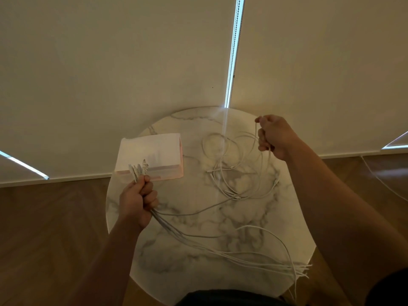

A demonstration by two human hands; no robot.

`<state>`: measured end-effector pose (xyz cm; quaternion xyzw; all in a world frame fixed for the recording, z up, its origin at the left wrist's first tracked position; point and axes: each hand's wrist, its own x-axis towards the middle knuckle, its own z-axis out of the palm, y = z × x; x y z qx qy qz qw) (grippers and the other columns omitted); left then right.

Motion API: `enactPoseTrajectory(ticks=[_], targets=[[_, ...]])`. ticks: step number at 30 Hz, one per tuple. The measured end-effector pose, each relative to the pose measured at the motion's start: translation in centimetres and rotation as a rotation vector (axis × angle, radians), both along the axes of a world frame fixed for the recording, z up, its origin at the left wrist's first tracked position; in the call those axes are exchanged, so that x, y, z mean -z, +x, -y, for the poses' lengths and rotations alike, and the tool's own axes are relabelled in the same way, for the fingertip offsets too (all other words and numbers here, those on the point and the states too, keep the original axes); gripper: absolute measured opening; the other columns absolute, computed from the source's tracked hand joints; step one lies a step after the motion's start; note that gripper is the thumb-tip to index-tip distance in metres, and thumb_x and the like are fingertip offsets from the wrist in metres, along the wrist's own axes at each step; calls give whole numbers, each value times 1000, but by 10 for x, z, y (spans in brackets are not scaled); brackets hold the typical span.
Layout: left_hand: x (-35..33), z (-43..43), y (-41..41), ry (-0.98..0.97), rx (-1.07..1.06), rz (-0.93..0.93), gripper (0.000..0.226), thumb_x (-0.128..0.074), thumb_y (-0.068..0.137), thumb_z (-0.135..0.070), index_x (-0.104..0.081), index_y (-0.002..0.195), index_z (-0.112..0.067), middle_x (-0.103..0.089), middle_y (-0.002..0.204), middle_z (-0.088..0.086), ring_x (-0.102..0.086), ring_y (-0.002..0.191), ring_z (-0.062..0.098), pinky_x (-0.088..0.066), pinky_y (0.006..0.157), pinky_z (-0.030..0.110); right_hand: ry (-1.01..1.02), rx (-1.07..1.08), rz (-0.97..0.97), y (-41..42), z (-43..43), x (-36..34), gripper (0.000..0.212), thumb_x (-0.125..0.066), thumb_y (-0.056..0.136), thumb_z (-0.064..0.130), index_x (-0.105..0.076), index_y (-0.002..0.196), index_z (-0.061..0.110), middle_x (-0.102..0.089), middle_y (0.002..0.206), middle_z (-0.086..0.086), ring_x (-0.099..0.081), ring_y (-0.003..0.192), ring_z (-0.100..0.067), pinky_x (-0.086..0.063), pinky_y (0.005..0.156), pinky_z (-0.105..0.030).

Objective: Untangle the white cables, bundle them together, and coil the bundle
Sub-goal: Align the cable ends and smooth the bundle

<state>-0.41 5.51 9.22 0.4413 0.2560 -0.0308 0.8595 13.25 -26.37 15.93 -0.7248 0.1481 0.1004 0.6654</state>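
Dark clothing (220, 298) right at the bottom edge, tucked against the near rim of a round marble-look table (198, 250). Just past that, loose tails (302, 270) of the white cables (164, 223) fanned over the table's near right edge, a couple dangling off it. Following those strands back up and left: all bunched in the left hand (138, 203), fist clamped tight round the lot, plug ends (139, 170) poking out the top of the fist. Plugs way too small to read any marking.

Right hand (274, 135) up over the far right of the table, fingers curled round a strand or two, pinched near the thumb and trailing down to a loose tangle (227, 164) of loops lying on the far middle of the tabletop. One strand running from that tangle across to the left fist.

Pale pink-and-white box (152, 151) sitting on the far left of the table, just behind the plug ends; any print on it washed out, can't read.

Wood floor (55, 217) all around, pale roller blinds (110, 62) behind, thin bright gap (234, 51) between two of them. Another thin white cord (375, 175) on the floor off to the right.
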Motion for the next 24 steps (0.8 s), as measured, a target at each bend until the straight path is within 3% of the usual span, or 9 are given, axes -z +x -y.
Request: enactPoseTrajectory(ticks=[3,6,8,11,14,16,18,20,24], targets=[[0,-2,-1,-2,-4,0,33,-28,105,-23,-46,78,-17,-26,47,-10,-9,39,6,-13,35,18,149,46,113,-1,18,-1,18,-45,97,-2,-62,97,3,-60,76,-10,-52,55,-17,-44,52,-26],[0,1,-3,1,-6,-4,33,-28,105,-22,-46,77,-16,-25,47,-10,-4,46,10,-13,34,17,268,82,46,1,29,4,17,-49,98,14,-62,103,4,-51,67,-6,-35,47,-13,-26,40,-22],[0,3,-4,0,-2,-7,33,-28,105,-22,-45,77,-16,-25,47,-10,-4,47,11,-13,35,17,95,92,-33,0,34,11,30,-40,102,26,-59,112,4,-40,54,-2,-24,42,-12,-18,39,-19],[0,4,-3,-2,-1,-1,33,-29,104,-22,-46,77,-16,-25,47,-9,-4,47,11,-13,35,17,-66,-23,88,-6,32,12,30,-38,105,17,-62,116,5,-41,56,-6,-28,43,-14,-24,43,-23],[0,4,-2,3,7,1,33,-28,104,-22,-45,77,-16,-25,46,-9,-4,47,11,-13,35,16,113,-129,319,-10,26,-9,26,-42,101,1,-66,110,3,-59,82,-9,-49,61,-17,-40,55,-27],[0,5,-2,2,8,0,33,-28,105,-22,-45,77,-16,-25,46,-10,-4,47,11,-12,35,17,265,-116,350,-8,26,-21,24,-42,101,1,-63,114,1,-58,80,-8,-43,59,-17,-34,52,-26],[-1,6,-2,-2,8,2,33,-28,104,-22,-45,77,-16,-25,46,-10,-4,47,11,-11,36,17,265,-49,228,-2,29,-19,28,-42,103,16,-56,122,0,-47,63,-5,-31,50,-15,-23,45,-25],[-2,7,-3,-1,11,4,33,-28,104,-21,-45,77,-16,-25,46,-10,-4,47,11,-10,36,18,85,29,32,-1,32,-6,38,-36,104,29,-50,124,1,-36,53,-1,-23,41,-13,-19,42,-19],[-3,7,-4,-6,10,3,32,-28,105,-21,-45,77,-16,-26,46,-10,-4,47,11,-12,35,17,-68,51,-99,-12,34,14,29,-31,105,15,-54,117,1,-49,62,-9,-38,41,-15,-33,42,-24]])
